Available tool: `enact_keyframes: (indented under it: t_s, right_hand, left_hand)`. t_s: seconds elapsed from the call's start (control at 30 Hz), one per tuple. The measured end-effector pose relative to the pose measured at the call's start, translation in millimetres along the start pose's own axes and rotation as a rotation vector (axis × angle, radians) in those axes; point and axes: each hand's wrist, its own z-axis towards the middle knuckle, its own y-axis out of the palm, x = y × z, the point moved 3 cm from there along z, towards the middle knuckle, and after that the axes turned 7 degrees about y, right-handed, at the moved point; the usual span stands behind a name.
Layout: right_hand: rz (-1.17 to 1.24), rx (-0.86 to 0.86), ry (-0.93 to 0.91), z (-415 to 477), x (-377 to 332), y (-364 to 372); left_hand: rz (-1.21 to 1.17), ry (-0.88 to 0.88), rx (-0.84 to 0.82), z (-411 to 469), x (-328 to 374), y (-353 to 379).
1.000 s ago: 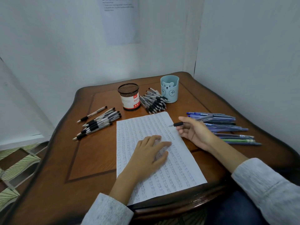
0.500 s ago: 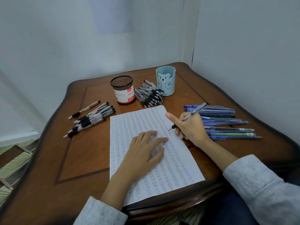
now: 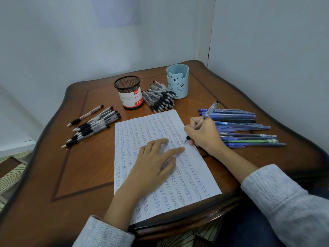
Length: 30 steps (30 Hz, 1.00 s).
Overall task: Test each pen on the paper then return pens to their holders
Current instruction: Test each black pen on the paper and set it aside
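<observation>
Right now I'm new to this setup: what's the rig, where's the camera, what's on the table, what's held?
There is no machine here: a person works with two bare hands. The single view comes from a wide-angle camera worn on the person's head, looking forward and down.

The left hand rests flat on the paper, which is covered in rows of small scribbles and lies on a wooden table. The right hand grips a pen, with its tip at the paper.

At the back stand a mesh holder and a blue bear cup, with a pen pile between them. Black-grip pens lie on the left and blue pens on the right.
</observation>
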Motion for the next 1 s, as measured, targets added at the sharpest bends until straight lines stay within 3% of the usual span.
enact_keyframes:
  t_s: [1.0]
  right_hand:
    - [-0.014, 0.016, 0.006, 0.4, -2.3, -0.2]
  left_hand:
    - [-0.022, -0.008, -0.014, 0.1, 1.7, -1.1]
